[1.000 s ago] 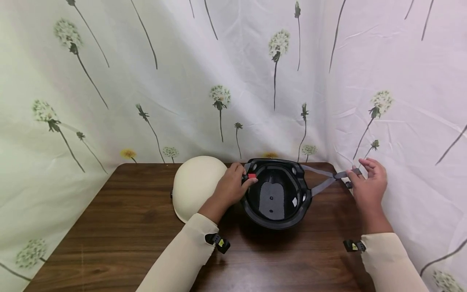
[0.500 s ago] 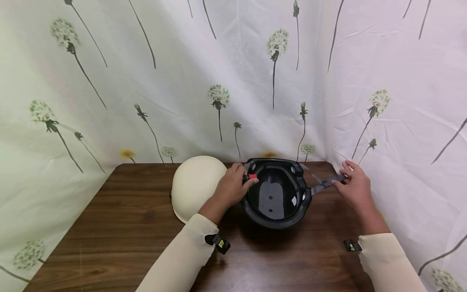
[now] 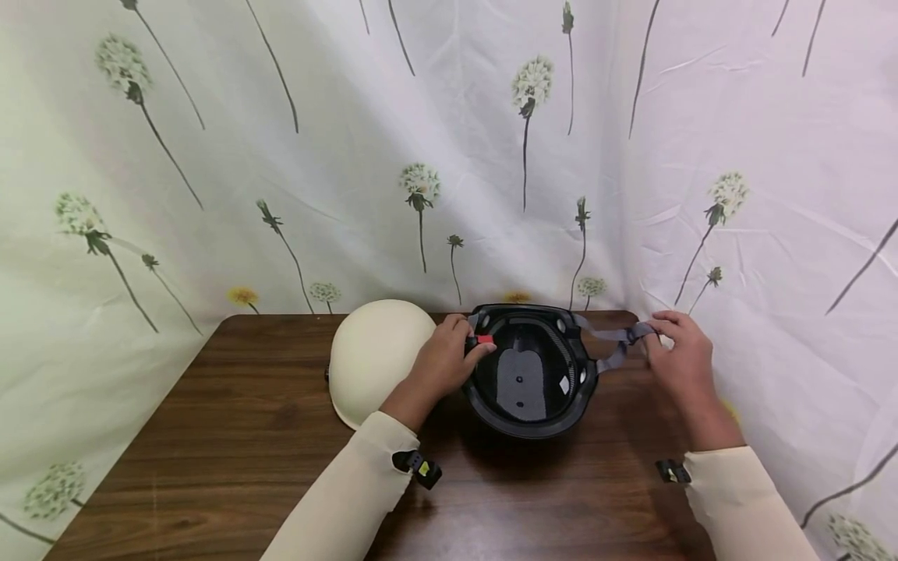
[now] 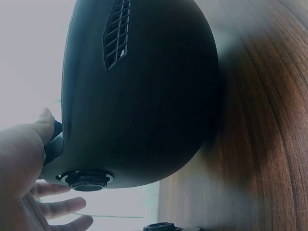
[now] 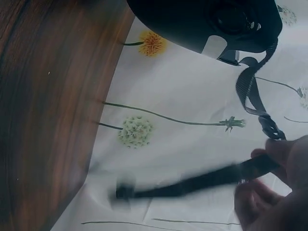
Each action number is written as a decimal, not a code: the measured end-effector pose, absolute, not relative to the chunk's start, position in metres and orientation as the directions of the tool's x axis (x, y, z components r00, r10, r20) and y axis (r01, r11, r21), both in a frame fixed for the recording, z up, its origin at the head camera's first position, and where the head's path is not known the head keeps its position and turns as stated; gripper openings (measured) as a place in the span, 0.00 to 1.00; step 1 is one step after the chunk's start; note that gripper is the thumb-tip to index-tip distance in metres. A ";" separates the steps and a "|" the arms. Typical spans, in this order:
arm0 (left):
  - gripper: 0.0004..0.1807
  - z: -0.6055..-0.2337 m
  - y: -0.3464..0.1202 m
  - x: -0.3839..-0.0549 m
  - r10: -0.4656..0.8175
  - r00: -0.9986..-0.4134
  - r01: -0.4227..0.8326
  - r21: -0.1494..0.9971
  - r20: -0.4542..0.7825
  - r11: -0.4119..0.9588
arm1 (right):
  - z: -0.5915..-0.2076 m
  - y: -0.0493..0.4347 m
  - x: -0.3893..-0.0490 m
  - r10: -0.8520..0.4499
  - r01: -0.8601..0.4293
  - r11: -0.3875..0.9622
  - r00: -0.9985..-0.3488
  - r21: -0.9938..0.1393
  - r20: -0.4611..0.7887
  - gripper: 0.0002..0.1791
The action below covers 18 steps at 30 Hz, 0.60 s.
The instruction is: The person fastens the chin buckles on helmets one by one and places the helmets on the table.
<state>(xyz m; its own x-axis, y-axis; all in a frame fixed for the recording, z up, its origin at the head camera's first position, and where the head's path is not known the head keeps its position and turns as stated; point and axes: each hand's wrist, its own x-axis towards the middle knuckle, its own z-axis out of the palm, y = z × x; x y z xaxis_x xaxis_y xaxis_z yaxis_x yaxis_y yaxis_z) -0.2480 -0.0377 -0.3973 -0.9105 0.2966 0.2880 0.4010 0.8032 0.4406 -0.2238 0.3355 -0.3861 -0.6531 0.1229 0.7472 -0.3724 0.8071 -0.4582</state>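
A black helmet point(image 3: 533, 430) lies upside down on the table, its hollow inside facing up. My left hand point(image 3: 442, 354) holds its left edge, the thumb beside a red-and-black buckle piece point(image 3: 486, 340). In the left wrist view that thumb presses a dark part at the rim of the helmet point(image 4: 144, 106), with the other fingers beneath. To the right of the helmet, my right hand point(image 3: 680, 354) pinches the grey chin strap point(image 3: 603, 333), which sags. In the right wrist view, a strap slider point(image 5: 270, 127) sits above the fingertips, and the strap's blurred loose end point(image 5: 202, 183) hangs out.
A cream helmet point(image 3: 372, 358), dome up, stands close to the left of the black one, partly behind my left arm. The brown wooden table point(image 3: 245, 436) ends at a white flowered cloth point(image 3: 337, 195) behind and on the right.
My right hand has come left toward the black helmet. The chin strap, stretched out a second ago, is now slack and bent. My left hand stays at the helmet's left edge.
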 end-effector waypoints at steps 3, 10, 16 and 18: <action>0.26 -0.399 -0.038 -0.249 0.297 -0.911 0.400 0.439 0.286 0.804 | -0.384 0.333 -0.221 0.186 -0.329 0.802 -0.656 -0.499 0.732 0.07; 0.26 -0.399 -0.038 -0.247 0.300 -0.911 0.403 0.448 0.284 0.798 | -0.377 0.327 -0.214 0.327 -0.097 0.803 -0.753 -0.588 0.571 0.20; 0.25 -0.400 -0.039 -0.247 0.292 -0.913 0.397 0.450 0.286 0.800 | -0.367 0.326 -0.209 0.369 0.123 0.739 -0.896 -0.662 0.246 0.37; 0.25 -0.400 -0.039 -0.247 0.291 -0.912 0.398 0.450 0.291 0.799 | -0.367 0.325 -0.209 0.354 0.148 0.700 -0.922 -0.699 0.159 0.44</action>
<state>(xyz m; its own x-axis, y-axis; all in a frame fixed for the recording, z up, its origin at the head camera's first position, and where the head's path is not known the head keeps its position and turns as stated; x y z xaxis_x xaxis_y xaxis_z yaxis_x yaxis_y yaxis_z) -0.2467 -0.0388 -0.3998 -0.9115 0.2905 0.2910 0.3984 0.7992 0.4501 -0.2089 0.3255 -0.3665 -0.9218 0.3538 0.1587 0.1484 0.6999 -0.6987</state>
